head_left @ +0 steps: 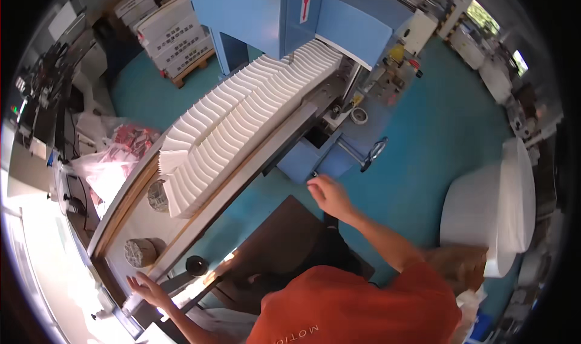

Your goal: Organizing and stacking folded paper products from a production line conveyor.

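My left hand is open, its fingers stretched out at the near end of a long, trough-like table. Closest to it stands a short, mottled grey cylinder. A similar cylinder rests against the end of two long rows of white folded sheets, which stand on edge and run up to a blue machine. My right hand is closed, fingers curled, beside a blue box on the machine's side. Whether it touches a small knob there, or holds anything, is hidden.
A handwheel juts out from the machine, right of the blue box. Below the table is a dark brown board. Large white rolls stand at the right. Plastic bags lie at the left, and stacked boxes sit on a pallet behind.
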